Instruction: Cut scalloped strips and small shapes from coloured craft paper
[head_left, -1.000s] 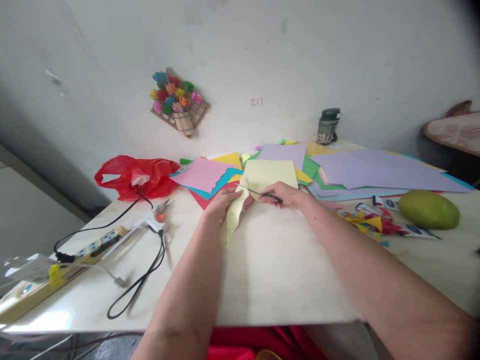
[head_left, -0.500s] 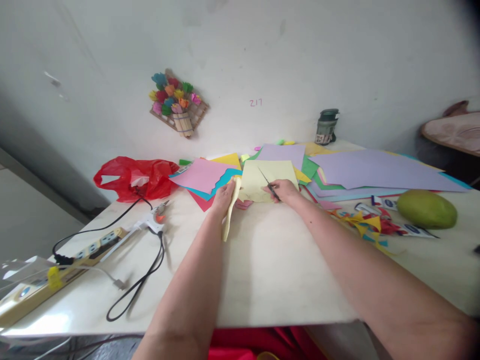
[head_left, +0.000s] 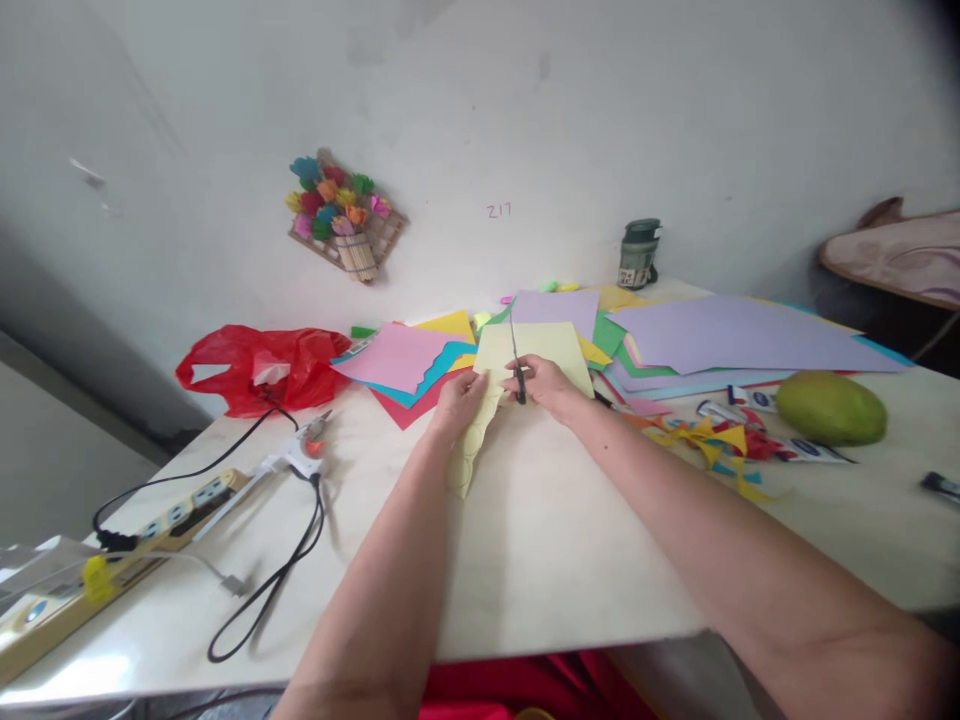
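My left hand (head_left: 459,403) is closed on a long strip of pale yellow paper (head_left: 472,450), which hangs toward me and bears faint drawn curves. In my right hand (head_left: 546,383) is a pair of scissors (head_left: 517,370), its black handles in my fingers and its blades pointing away from me. Behind the two hands a larger pale yellow sheet (head_left: 551,340) lies on the table. Whether the strip is still joined to that sheet is hidden by my fingers.
Coloured sheets (head_left: 720,335) lie along the back. To the right are a green mango (head_left: 831,408), paper scraps (head_left: 705,437) and glue tubes. On the left are a red plastic bag (head_left: 262,365), a glue gun (head_left: 306,452) with its cord, and a power strip (head_left: 172,515). A bottle (head_left: 639,255) stands behind.
My right hand and the scissors have moved left, close to my left hand, and the blades have turned to point straight away. The strip now shows its drawn face. The view has shifted slightly.
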